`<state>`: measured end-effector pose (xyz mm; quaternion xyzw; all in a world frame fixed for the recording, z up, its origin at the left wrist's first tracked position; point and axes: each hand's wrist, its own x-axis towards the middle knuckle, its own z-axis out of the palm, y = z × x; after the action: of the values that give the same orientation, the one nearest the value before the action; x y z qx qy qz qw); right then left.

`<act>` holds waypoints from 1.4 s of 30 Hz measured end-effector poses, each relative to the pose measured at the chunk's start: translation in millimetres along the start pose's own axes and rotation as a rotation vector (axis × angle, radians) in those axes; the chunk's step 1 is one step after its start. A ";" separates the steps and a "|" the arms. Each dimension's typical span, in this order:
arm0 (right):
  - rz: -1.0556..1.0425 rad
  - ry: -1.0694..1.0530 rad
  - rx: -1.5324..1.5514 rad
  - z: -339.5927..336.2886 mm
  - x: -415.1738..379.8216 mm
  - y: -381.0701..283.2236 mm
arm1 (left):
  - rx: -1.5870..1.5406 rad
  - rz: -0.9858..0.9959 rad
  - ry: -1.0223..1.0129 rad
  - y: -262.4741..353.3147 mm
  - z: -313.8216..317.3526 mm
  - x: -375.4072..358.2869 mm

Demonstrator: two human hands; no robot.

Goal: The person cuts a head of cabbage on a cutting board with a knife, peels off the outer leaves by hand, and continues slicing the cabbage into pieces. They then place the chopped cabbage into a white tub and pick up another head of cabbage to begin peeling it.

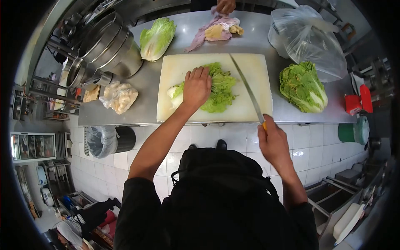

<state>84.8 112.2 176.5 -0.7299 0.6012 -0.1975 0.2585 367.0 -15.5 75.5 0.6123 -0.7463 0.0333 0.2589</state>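
Note:
Green leaves of a napa cabbage [218, 96], with pale stem ends at the left, lie across a cream cutting board [254, 106]. My left hand [197, 86] holds the bunch down from above, its fingers close together and curved over the leaves. In my right hand [273, 139], the fingers are wrapped round the yellow-orange handle of a long knife [248, 89]. The blade points away from me over the right part of the board, apart from the leaves. Part of the bunch is hidden under my left hand.
Whole napa cabbages stand at the back left [157, 39] and right [303, 87]. Around the board are cloths [216, 31], a clear plastic bag [308, 39], a bag of pale pieces [118, 97] and large steel pots [110, 46]. Another person's hand [226, 6] is beyond the cloths.

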 end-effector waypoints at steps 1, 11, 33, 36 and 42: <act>-0.051 0.001 -0.038 5.0 -2.1 -3.0 | 0.022 -0.029 -0.032 -2.1 5.1 -0.7; -0.025 -0.172 -0.138 75.5 57.1 -15.4 | 0.136 0.026 -0.039 -15.1 34.5 -11.8; 0.244 -0.418 -0.125 73.2 13.2 0.5 | 0.119 0.053 0.067 -19.4 39.2 -12.0; 0.174 -0.322 -0.065 101.0 54.7 8.8 | 0.120 0.045 0.011 -18.4 37.5 -9.9; 0.179 -0.257 -0.041 93.5 94.0 11.0 | 0.097 0.047 0.026 -17.6 35.3 -9.9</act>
<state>151.0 31.6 94.0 -0.6977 0.6299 -0.0661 0.3348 372.4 -23.9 36.1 0.6058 -0.7547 0.0835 0.2377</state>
